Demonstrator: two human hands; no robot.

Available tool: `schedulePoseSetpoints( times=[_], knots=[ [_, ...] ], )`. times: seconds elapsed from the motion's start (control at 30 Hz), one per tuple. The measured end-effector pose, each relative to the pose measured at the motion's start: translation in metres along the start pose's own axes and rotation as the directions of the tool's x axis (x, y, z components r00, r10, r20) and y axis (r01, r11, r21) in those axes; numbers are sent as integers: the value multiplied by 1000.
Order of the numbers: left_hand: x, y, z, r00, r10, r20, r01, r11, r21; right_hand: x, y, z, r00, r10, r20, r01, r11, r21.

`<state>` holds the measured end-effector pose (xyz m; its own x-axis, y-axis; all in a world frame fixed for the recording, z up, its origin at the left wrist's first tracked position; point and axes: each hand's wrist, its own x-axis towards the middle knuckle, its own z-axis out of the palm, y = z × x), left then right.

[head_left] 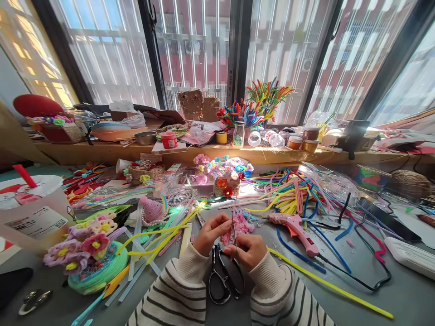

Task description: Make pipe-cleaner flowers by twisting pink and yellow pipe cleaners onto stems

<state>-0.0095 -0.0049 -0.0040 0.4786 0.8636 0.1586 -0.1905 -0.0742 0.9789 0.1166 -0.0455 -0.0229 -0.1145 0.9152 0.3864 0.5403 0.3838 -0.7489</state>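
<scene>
My left hand is closed, thumb and fingers pinching the upper part of a thin wire-like strand. Lower down, my right hand pinches the same strand, which runs roughly upright between the two hands. Whether it is a trimmed pipe cleaner I cannot tell. Just behind my fingers lies a heap of pink and blue fuzzy clippings. Black-handled scissors rest on the table between my wrists, blades pointing away and partly hidden by the hands.
A pink glue gun and a bundle of pipe cleaners lie to the right. At left are a fuzzy flower ornament, clear glue sticks and a lidded drink cup. A flower-filled basket stands behind the hands.
</scene>
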Motion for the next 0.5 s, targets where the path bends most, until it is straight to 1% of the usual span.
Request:
schedulePoseSetpoints(
  times=[0.2,0.27,0.33,0.43,0.5],
  knots=[
    [-1,1,1,999,-11,49,11,1000,12,-1,-6,-1,995,38,87,-43,997,66],
    [-1,2,1,999,-8,52,7,1000,18,-2,-7,-1,994,42,97,-49,997,66],
    [-1,2,1,999,-6,41,5,1000,21,-2,-5,0,997,52,65,-55,997,56],
    [0,2,1,1000,-1,0,1,1000,16,-1,-1,3,998,64,-19,-63,997,48],
    [0,2,1,1000,2,-30,-1,1000,9,0,1,5,997,62,-44,-60,997,54]
  ],
)
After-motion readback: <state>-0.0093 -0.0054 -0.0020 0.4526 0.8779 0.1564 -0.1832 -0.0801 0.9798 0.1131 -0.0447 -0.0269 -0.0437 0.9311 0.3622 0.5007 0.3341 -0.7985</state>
